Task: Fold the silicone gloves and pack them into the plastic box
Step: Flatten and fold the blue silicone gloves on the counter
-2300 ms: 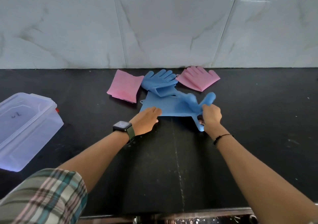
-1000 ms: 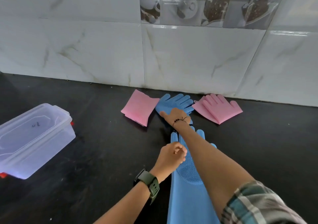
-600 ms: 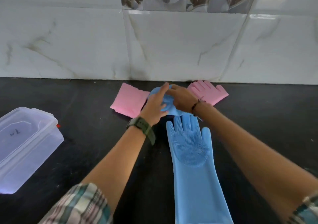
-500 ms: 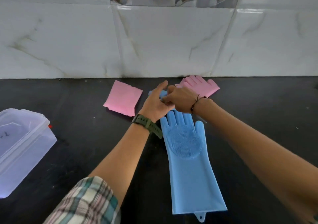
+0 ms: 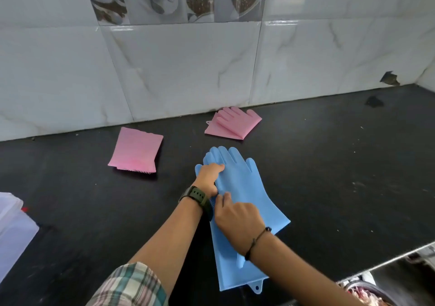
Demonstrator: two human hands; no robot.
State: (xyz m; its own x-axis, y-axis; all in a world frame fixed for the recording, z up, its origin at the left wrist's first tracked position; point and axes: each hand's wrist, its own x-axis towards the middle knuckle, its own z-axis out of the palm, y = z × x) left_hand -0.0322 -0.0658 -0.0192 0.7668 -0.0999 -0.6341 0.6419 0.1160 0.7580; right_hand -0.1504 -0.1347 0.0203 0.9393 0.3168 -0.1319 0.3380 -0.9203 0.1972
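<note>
Blue gloves [image 5: 244,188] now stacked, hands shifted nearer

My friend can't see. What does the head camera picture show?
Two hands, the left hand and right hand, press on blue gloves stacked on a black counter. Two folded pink gloves lie behind, near the tiled wall; a plastic box sits far left.
</note>
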